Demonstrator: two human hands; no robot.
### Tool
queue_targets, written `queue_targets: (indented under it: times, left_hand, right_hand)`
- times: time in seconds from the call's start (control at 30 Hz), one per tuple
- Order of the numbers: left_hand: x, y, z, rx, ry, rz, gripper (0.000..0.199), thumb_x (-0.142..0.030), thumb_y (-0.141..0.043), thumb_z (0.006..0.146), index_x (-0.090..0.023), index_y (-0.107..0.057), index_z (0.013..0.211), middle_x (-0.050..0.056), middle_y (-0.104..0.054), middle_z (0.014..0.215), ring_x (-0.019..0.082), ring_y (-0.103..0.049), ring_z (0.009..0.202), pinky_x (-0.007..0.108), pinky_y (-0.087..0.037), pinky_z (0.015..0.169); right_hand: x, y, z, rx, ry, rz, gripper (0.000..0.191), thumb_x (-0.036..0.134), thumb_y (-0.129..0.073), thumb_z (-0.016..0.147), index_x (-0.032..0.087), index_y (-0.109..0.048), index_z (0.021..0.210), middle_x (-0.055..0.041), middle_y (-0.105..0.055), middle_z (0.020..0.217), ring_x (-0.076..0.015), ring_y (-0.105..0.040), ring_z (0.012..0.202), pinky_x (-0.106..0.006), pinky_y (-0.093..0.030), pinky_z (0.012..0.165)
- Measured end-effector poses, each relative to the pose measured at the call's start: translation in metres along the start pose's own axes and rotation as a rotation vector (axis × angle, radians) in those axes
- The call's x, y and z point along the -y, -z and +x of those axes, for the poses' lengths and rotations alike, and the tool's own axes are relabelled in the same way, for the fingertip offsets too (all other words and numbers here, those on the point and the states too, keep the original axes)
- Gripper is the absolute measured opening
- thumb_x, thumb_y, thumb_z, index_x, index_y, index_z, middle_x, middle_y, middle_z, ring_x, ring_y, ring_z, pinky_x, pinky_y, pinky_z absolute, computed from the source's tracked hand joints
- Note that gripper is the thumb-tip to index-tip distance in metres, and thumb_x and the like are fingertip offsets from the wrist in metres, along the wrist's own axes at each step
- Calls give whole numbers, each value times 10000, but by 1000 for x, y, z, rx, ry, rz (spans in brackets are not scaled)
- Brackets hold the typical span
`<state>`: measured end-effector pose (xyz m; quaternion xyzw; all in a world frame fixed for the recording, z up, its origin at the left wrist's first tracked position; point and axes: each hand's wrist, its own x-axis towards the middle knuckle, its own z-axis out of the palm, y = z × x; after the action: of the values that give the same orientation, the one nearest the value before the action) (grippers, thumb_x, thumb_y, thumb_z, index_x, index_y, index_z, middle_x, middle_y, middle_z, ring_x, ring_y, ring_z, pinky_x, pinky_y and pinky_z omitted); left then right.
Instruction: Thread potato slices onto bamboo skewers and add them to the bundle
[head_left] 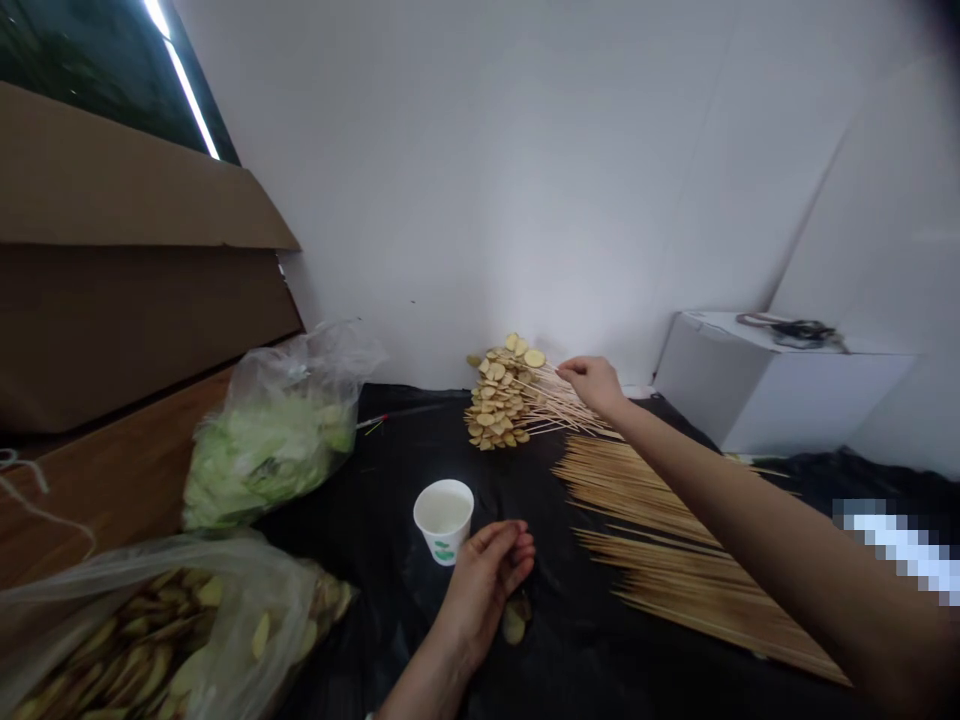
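Observation:
My right hand (592, 383) reaches to the back and pinches the bare end of a wooden skewer with a potato slice (535, 358) on its far tip. That skewer is at the top of a pile of skewered potato slices (495, 400), their sticks pointing right. My left hand (491, 580) is low in the middle, fingers curled in and thumb against them; whether anything is inside cannot be seen. Just beneath it are a few loose potato slices (514, 622). Close to its left stands a white paper cup (443, 518) with a green print.
Bare wooden skewers (675, 540) lie in bunches under my right forearm. At left are a clear bag of potato slices (142, 650) and a bag of pale green cut vegetable (270, 450). A cardboard box (135, 320) and a white box (765, 380) flank the black sheet (405, 430).

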<state>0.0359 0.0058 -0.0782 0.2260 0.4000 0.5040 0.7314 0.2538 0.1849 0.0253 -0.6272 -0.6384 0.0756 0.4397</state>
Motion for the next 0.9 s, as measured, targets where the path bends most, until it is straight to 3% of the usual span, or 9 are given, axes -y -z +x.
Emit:
queue_targets:
  times: [0.13, 0.3, 0.4, 0.53, 0.7, 0.8, 0.9]
  left_hand:
    - [2, 3, 1, 12, 8, -9, 174, -242, -735, 708, -125, -689, 828, 79, -675, 765, 111, -639, 663, 190, -510, 623]
    - [0, 2, -2, 0, 26, -21, 183, -247, -738, 701, -130, -694, 834, 81, -671, 777, 119, -631, 676, 207, -502, 647]
    - [-2, 0, -4, -4, 32, -28, 178, -243, -736, 703, -124, -697, 828, 81, -668, 767, 117, -626, 669, 206, -502, 640]
    - [-3, 0, -4, 7, 37, -40, 160, -227, -721, 719, -119, -697, 834, 80, -673, 769, 112, -631, 669, 197, -507, 640]
    - [-5, -1, -1, 4, 46, -53, 119, -187, -685, 749, -103, -692, 833, 78, -682, 759, 108, -642, 662, 190, -521, 630]
    - [-7, -4, -3, 25, 54, -47, 116, -184, -661, 770, -92, -688, 835, 78, -681, 739, 104, -643, 647, 190, -527, 629]
    - [-8, -6, -6, 42, 48, -46, 117, -172, -645, 779, -90, -683, 853, 79, -687, 746, 108, -650, 661, 196, -532, 646]
  right_hand:
    - [12, -27, 41, 3, 0, -82, 199, 238, -572, 769, 179, -742, 856, -40, -733, 864, -176, -643, 818, -247, -437, 746]
    - [11, -54, 62, 50, 7, -185, 204, 199, -574, 755, 161, -756, 839, -83, -733, 876, -214, -652, 853, -259, -437, 754]
    - [10, -57, 64, 77, 30, -232, 208, 176, -569, 746, 154, -760, 827, -99, -733, 852, -221, -656, 831, -261, -438, 745]
    - [16, -40, 57, 52, 82, -280, 256, 168, -523, 778, 149, -751, 893, -112, -727, 895, -214, -643, 858, -266, -428, 780]
    - [25, -8, 10, 78, 203, -284, 250, 190, -506, 823, 163, -744, 896, -85, -716, 937, -200, -616, 880, -267, -411, 807]
    - [27, 14, -44, 154, 278, -244, 203, 205, -535, 832, 194, -733, 875, -36, -709, 901, -158, -605, 824, -241, -415, 777]
    - [35, 37, -108, 256, 463, -120, 176, 217, -538, 850, 186, -709, 830, -36, -688, 829, -163, -585, 802, -275, -416, 758]
